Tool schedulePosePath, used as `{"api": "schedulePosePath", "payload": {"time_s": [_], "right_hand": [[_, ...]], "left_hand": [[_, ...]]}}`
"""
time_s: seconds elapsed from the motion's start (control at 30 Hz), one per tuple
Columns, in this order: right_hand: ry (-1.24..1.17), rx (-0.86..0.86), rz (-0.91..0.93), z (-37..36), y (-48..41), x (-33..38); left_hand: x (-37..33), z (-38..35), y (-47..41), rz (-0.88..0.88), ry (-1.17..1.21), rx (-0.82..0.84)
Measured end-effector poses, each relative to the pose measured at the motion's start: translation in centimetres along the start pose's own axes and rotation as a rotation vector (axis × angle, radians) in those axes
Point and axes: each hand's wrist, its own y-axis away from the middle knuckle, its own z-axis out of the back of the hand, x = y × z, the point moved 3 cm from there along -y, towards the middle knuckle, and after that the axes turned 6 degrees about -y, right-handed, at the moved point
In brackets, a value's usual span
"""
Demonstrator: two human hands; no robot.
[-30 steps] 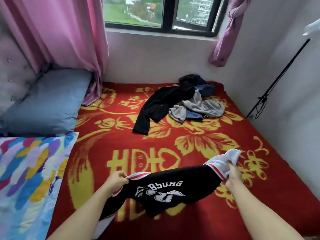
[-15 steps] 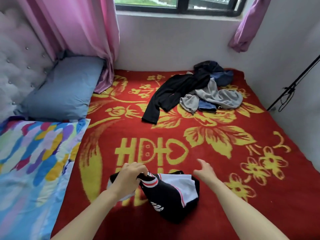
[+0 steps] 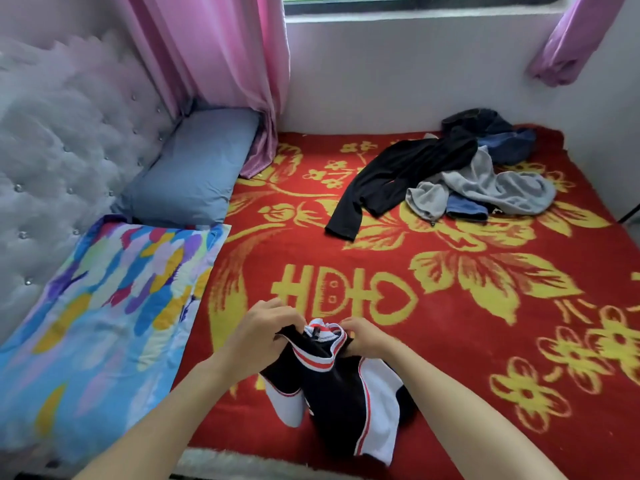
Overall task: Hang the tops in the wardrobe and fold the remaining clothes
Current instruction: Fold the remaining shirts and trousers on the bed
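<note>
Between the left hand point(image 3: 258, 336) and the right hand point(image 3: 365, 339), at lower centre, sits the bunched collar of the jersey point(image 3: 332, 393), black with white panels and red-and-white trim. Left fingers point(image 3: 289, 322): curled, pinching the collar's left edge. Right fingers point(image 3: 348, 327): curled, gripping the collar's right edge.

Below the fingers, toward the wearer, the rest of the jersey lies crumpled on the red blanket point(image 3: 467, 393), between the two forearms.

Beyond the fingers, well apart and to the right, lies a loose pile of clothes. It holds a black top point(image 3: 398, 174) with one sleeve stretched toward the hands and a grey garment point(image 3: 491, 188) touching that top. A blue piece point(image 3: 464, 207) sits partly under the grey one. A dark bundle point(image 3: 485, 128) lies farthest off, near the wall.

Left of the fingers, a multicoloured pillow point(image 3: 104, 306) rests against the tufted headboard point(image 3: 52, 150). Beyond it lies a blue pillow point(image 3: 194, 168), met at its far corner by a pink curtain point(image 3: 214, 64). Far right of the fingers and above the pile, a purple curtain point(image 3: 571, 39) hangs gathered against the wall.
</note>
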Motion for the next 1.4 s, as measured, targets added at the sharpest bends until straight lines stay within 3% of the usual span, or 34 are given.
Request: {"api": "schedulePosePath", "payload": {"time_s": [0.17,0.23,0.33,0.4,0.47,0.5,0.57,0.63,0.7,0.97,1.03,1.13,1.3,1.4], "right_hand": [[-0.288,-0.111,-0.047,7.6,3.9,1.4],[-0.316,-0.211,0.013,10.9,5.4,3.8],[-0.290,-0.345,0.183,14.9,7.6,8.3],[-0.240,-0.452,0.317,16.6,9.3,11.5],[-0.220,-0.526,0.425,17.6,11.0,14.2],[-0.211,-0.565,0.462,18.0,11.6,15.2],[-0.225,-0.657,0.518,19.2,12.8,16.5],[-0.254,-0.752,0.529,20.5,13.8,16.8],[-0.274,-0.816,0.511,21.4,14.8,16.7],[-0.402,-1.103,0.490,22.4,17.7,16.7],[-0.355,-1.116,0.451,21.9,17.5,16.1],[-0.195,-1.132,0.386,21.2,17.1,15.2],[0.350,-1.292,0.208,19.5,17.4,15.3],[0.578,-1.395,0.287,18.6,17.6,15.5]], "left_hand": [[2.3,4.1,0.1,0.168,-0.164,-0.201],[3.1,4.7,-0.2,0.186,-0.218,-0.194],[4.6,4.8,-0.9,0.220,-0.518,-0.134],[5.8,5.6,-1.5,0.459,-0.634,-0.004],[6.5,5.8,-1.7,0.781,-0.501,0.220],[6.8,5.7,-1.9,0.801,-0.453,0.247],[6.6,6.3,-2.8,0.756,-0.286,0.155],[6.0,7.4,-3.1,0.671,0.155,-0.024],[5.3,8.5,-3.5,0.610,0.499,-0.086],[3.5,12.5,-4.7,0.440,0.974,-0.033],[3.9,12.9,-4.5,0.465,0.857,-0.047],[4.6,13.3,-4.5,0.551,0.630,-0.221],[5.7,14.3,-3.7,0.629,0.242,-0.426],[5.9,14.7,-2.9,0.607,0.116,-0.576]]}}
